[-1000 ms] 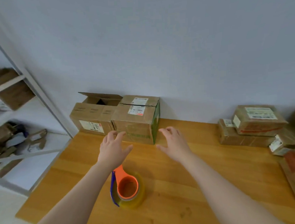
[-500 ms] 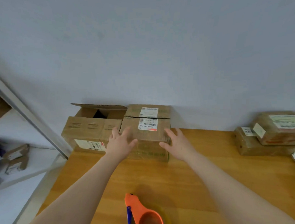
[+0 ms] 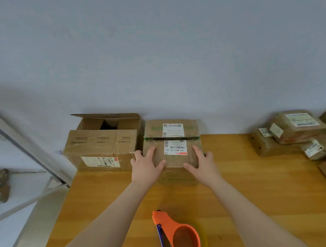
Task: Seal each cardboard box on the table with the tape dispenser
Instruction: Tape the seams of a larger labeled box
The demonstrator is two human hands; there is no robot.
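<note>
Left hand (image 3: 145, 168), right hand (image 3: 202, 165) on box (image 3: 190, 127)

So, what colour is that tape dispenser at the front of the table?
The plastic tape dispenser is orange with a blue side strip; see the head view.

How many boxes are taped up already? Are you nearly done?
Not nearly. The parcels on the right look shut already. The left hand and right hand rest on the labelled box, its flaps down with a dark gap showing along the seam. The tape dispenser lies unheld on the table. That box needs taping, then the open box beside it needs closing and taping.
</note>
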